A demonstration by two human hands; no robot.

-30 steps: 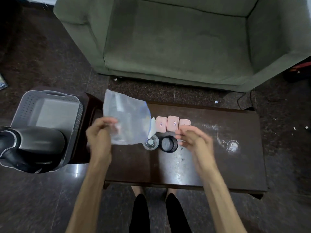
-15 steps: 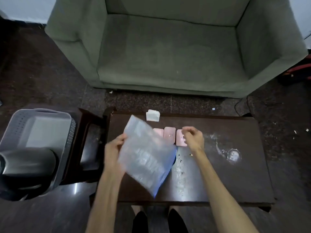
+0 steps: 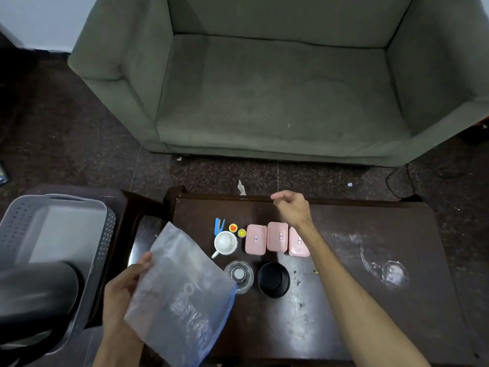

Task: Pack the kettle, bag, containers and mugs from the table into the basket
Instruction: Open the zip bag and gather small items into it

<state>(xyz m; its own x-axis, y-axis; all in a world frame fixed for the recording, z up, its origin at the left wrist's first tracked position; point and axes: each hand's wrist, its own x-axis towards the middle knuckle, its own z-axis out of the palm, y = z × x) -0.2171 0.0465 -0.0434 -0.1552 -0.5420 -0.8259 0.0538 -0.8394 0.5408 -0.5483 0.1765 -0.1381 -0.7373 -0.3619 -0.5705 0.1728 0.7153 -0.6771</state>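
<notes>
Since the earlier pictures the right hand (image 3: 292, 210) has left the pink containers (image 3: 277, 236) and now hangs above the far edge of the table (image 3: 370, 313), its fingers curled loosely inward with nothing visibly between them; whether the fingertips pinch something tiny cannot be told. The left hand (image 3: 122, 292) has carried the bag (image 3: 180, 298) lower and nearer the person, gripping its left edge with the thumb laid over the top of the plastic. With the bag moved aside, things that it covered half a second ago now show: a white mug (image 3: 225, 243) just beyond the bag's far corner, a blue clip (image 3: 219, 225) and two small round caps (image 3: 237, 230) beyond the mug.

The three containers lie side by side under the right wrist, the rightmost partly hidden by the forearm. A clear glass mug (image 3: 239, 276) sits just right of the bag, its near left side covered by the plastic, and a black mug (image 3: 274, 279) stands beside it, between the two arms.

The basket (image 3: 55, 234) is well to the left of the left hand, its near part cut by the picture's edge. The kettle (image 3: 37, 292) lies in it, blurred and only partly in view. The bag's contents cannot be made out through the cloudy plastic
</notes>
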